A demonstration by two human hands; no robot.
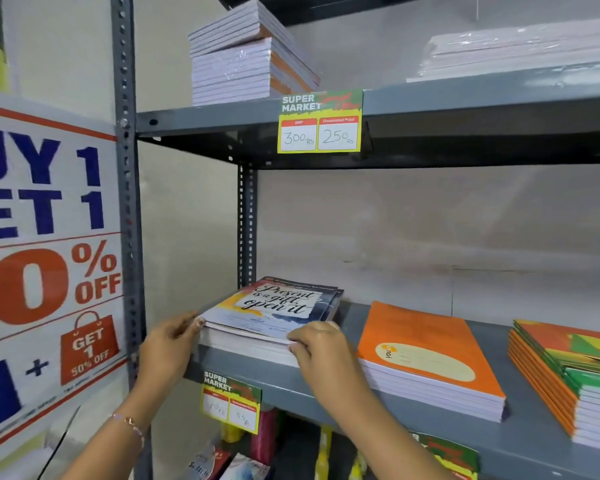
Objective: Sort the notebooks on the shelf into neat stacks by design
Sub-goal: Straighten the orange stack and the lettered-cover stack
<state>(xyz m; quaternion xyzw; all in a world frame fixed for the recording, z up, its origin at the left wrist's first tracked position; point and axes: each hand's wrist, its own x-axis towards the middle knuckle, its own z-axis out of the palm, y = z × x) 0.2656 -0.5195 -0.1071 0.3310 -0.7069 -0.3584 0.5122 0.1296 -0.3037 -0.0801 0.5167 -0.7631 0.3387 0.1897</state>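
Note:
A stack of notebooks with a "Present is a gift, open it" cover (274, 310) lies at the left end of the grey shelf (520, 441). My left hand (168, 348) presses against the stack's near left corner. My right hand (317, 348) grips the front edge of the top notebooks near the right corner. To the right lies a neat stack of orange notebooks (426, 362). Further right, at the frame edge, sits a stack of orange and green notebooks (575, 375), its upper ones slightly askew.
The upper shelf holds wrapped white-edged notebook packs (243, 57) and a flat wrapped pack (520, 50). Price tags (321, 123) hang on the shelf edges. A sale poster (45, 258) covers the left wall beside the steel upright (129, 202). Goods fill the shelf below (264, 441).

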